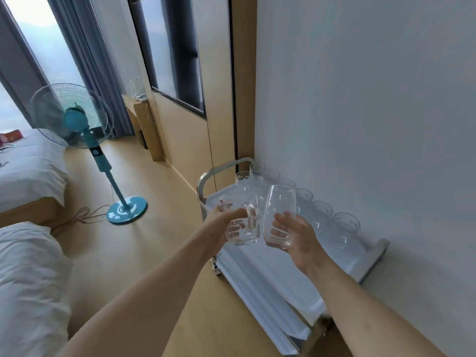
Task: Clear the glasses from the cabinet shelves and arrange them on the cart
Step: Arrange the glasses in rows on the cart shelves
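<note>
Clear handled glass mug (242, 222): gripped by the left hand (221, 222), fingers curled round its body, handle facing right. Clear tall stemless glass tumbler (279, 215): held in the right hand (296, 238), fingers wrapped about its lower half, tilted slightly. Both glasses are raised above the white-topped metal cart (257, 279), just beside each other. A row of clear glasses (319, 212) stands along the cart's far edge against the white wall (360, 99). Cart's curved steel handle (221, 171) is at the far end. Teal pedestal fan (77, 119) stands well apart on the wooden floor, near white beds (28, 171).
</note>
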`<state>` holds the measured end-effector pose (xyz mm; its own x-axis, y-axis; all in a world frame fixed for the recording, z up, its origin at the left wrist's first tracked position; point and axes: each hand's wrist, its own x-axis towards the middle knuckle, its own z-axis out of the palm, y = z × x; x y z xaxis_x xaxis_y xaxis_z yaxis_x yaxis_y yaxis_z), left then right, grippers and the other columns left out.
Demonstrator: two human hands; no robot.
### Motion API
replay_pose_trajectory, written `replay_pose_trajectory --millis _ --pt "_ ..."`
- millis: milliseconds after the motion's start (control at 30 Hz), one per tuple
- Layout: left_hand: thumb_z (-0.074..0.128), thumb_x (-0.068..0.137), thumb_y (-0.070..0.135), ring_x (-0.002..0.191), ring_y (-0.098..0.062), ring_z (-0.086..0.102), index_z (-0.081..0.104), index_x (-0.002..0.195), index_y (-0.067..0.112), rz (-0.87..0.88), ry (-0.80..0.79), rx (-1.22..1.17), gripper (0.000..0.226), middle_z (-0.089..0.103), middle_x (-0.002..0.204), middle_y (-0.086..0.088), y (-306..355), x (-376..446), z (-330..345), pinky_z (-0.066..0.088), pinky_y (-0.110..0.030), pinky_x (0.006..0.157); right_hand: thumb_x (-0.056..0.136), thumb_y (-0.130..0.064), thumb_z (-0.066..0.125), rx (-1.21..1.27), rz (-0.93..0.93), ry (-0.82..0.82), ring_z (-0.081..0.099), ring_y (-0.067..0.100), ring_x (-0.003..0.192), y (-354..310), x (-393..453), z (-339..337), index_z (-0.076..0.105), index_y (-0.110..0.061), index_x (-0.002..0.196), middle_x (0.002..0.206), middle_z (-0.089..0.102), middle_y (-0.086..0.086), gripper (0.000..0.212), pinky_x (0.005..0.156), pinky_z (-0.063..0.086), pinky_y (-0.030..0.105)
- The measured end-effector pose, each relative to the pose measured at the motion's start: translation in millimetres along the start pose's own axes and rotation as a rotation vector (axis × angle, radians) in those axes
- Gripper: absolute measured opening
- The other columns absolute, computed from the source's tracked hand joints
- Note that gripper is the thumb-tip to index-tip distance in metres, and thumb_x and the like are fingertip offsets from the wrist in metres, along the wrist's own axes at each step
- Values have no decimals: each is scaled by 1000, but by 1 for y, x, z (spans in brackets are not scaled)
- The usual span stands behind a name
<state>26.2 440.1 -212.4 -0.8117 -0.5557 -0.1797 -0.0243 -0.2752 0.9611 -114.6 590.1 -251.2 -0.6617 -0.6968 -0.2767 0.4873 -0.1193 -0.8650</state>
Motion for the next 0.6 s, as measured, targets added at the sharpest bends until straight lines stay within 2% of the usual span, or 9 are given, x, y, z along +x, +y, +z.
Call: replay_pose_trajectory --millis 67,133,167,233,300,367,400,500,600 --pt "92 55 29 99 -40 56 49 135 -1 -27 -48 15 95 62 111 -24 -4 34 -7 43 -58 100 66 -26 86 27 -13 61 61 27 84 2 19 0 60 -14 114 100 59 12 56 71 57 46" --pt "94 50 26 100 -40 62 50 134 10 -85 -94 27 95 64 118 -23 -8 68 -14 46 -59 103 65 -28 85 69 -29 134 61 28 86 6 38 1 60 -14 114 99 60 12 57 70 58 46" --pt "93 50 25 98 -36 66 57 129 17 -98 -137 38 87 68 117 -19 -10 83 -17 50 -59 101 66 -30 86 85 -38 169 61 29 86 8 46 2 60 -13 115 98 61 11 58 70 59 46" --pt "91 54 23 88 -26 72 75 105 30 -103 -263 84 54 77 98 -5 -13 112 -23 59 -48 87 67 -32 89 107 -54 240 62 28 84 11 61 5 59 -10 122 97 62 10 67 72 60 49" --pt "90 61 21 89 -30 72 77 102 28 -123 -344 134 44 77 95 -8 -12 136 -29 57 -50 86 66 -31 90 107 -55 321 64 30 89 15 74 8 55 -9 131 102 65 12 77 77 60 51" --pt "91 64 21 104 -43 67 68 119 11 -138 -380 201 60 69 115 -25 -14 160 -34 50 -60 96 62 -31 93 99 -66 404 66 31 94 22 86 10 54 -11 132 114 65 13 82 80 59 52" --pt "92 63 23 109 -44 66 64 124 8 -152 -382 234 69 66 119 -27 -15 170 -35 50 -60 96 59 -31 94 99 -72 451 67 31 96 25 90 10 55 -13 130 119 65 13 82 82 58 52" --pt "94 50 26 96 -31 72 63 117 14 -201 -362 284 75 71 111 -16 -24 195 -36 58 -45 80 61 -33 95 91 -81 572 70 30 100 38 100 6 57 -20 126 123 66 14 76 91 56 53" --pt "96 43 25 92 -19 69 52 118 22 -235 -336 311 87 64 113 -6 -38 214 -33 54 -34 71 65 -35 93 33 -68 685 70 25 103 46 105 3 55 -22 125 119 68 10 72 91 57 51"
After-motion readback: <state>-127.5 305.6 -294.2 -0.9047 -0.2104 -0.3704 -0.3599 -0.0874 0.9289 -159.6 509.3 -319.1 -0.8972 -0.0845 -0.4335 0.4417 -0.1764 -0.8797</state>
